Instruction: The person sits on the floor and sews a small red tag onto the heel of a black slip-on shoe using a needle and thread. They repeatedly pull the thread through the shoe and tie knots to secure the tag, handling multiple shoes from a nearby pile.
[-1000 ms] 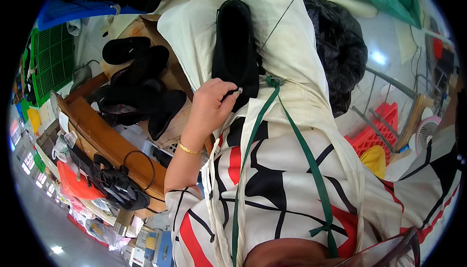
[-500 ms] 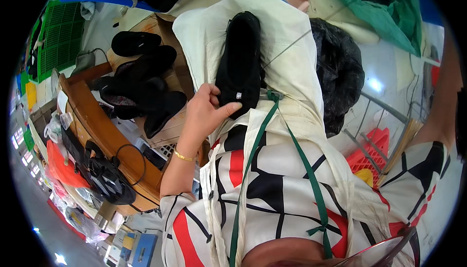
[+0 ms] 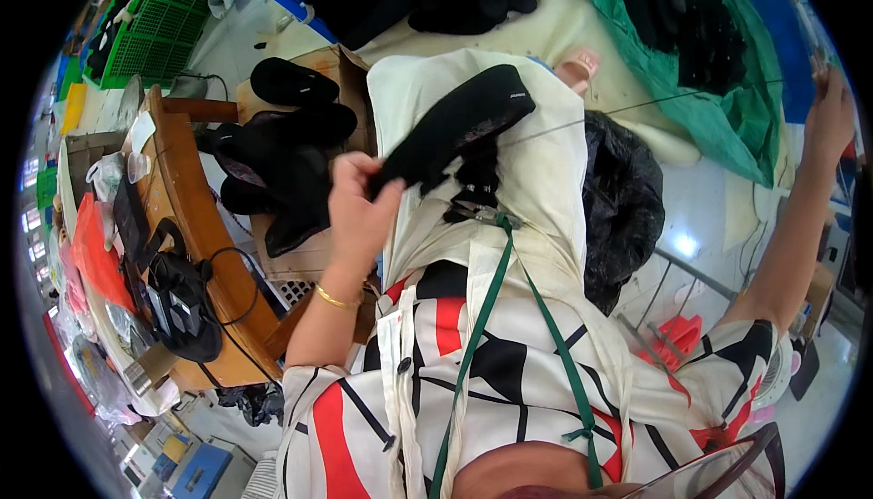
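At far left, a green plastic crate (image 3: 150, 22) is sitting beyond a curved wooden bench (image 3: 195, 226), where an orange packet (image 3: 91, 254) and a black tool with its cord (image 3: 182, 313) are lying; small blue and yellow boxes (image 3: 186, 467) are showing at the lower edge. Black shoe pieces (image 3: 282, 158) are piling on a brown cardboard box (image 3: 318, 67). The left hand (image 3: 359, 213), wearing a gold bangle (image 3: 336, 299), is pinching the end of a long black shoe piece (image 3: 455, 126) over a cream cloth (image 3: 536, 181) on the lap. A thin thread (image 3: 655, 104) is stretching from it, past a black plastic bag (image 3: 623, 204) and a green bag (image 3: 727, 90), toward the raised right hand (image 3: 832, 117); whether those fingers are closed cannot be told.
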`<action>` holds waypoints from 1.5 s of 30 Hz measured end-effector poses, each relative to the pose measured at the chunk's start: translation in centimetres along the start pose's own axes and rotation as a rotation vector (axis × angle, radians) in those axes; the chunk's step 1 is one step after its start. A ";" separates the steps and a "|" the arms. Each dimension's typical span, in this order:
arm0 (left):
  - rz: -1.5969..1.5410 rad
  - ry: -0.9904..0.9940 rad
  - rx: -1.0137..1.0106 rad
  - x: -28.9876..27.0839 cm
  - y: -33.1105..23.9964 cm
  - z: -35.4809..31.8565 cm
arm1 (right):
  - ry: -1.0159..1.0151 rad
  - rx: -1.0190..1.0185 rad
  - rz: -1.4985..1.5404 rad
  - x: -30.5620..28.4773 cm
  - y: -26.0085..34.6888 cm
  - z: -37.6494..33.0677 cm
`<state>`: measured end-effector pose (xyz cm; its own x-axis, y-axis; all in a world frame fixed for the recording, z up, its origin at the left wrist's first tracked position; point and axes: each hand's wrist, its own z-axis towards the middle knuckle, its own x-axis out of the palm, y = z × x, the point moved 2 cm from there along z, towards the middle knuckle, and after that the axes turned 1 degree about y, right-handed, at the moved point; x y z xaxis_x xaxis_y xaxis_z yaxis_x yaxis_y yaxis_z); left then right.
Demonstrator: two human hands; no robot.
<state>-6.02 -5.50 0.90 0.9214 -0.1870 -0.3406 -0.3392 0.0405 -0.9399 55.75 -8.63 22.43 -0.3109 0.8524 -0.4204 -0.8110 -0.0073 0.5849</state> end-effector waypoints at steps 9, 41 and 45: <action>-0.301 0.613 -0.070 -6.2 -5.6 13.3 | 0.028 0.157 0.083 -0.3 -0.4 -6.4; 0.445 0.073 0.567 1.4 0.2 8.0 | 1.080 -0.058 0.584 29.6 18.6 -29.6; 0.380 0.089 0.532 1.5 0.2 8.4 | 1.154 -0.173 0.452 30.0 18.4 -30.2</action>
<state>-3.11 2.45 -0.06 0.7291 -0.1436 -0.6692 -0.4766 0.5951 -0.6470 16.57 1.03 -0.36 -0.7595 -0.1984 -0.6195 -0.5462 -0.3229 0.7729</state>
